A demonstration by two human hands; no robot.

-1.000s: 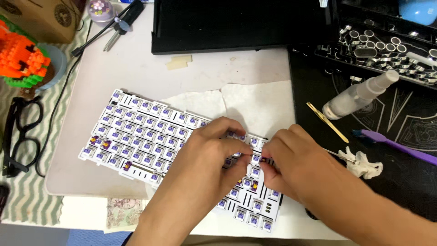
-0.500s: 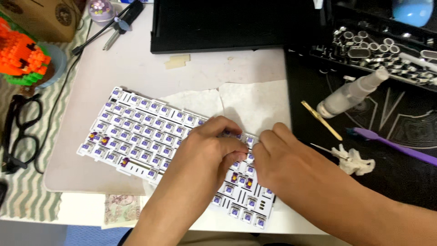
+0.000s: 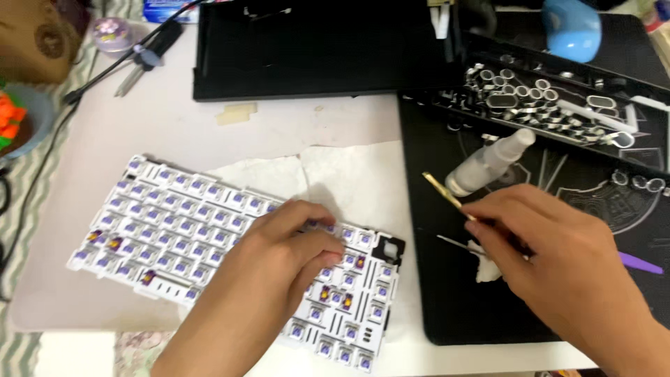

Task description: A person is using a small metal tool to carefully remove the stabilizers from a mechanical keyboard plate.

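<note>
A big pale desk mat (image 3: 174, 126) is spread over the desk, and next to it on the right a black mat (image 3: 447, 307) is laid out. A black keyboard case (image 3: 314, 49) is parked along the top edge, with a black tray (image 3: 558, 105) full of little black and white rings beside it. In the middle, the white keyboard plate (image 3: 181, 230), loaded with purple-stemmed switches, is set at a tilt on a sheet of white paper towel (image 3: 349, 174), with one empty black cutout near its right corner. The left hand (image 3: 279, 258) is pressed down on the plate, fingers curled together over the switches, so nothing is really being pinched there. The right hand (image 3: 551, 258) is held over the black mat, fingers pinched on a thin yellowish stick (image 3: 447, 194). A small clear spray bottle (image 3: 492, 160) is lying just behind that stick, and a purple tool (image 3: 641, 263) is poking out past the right hand.
</note>
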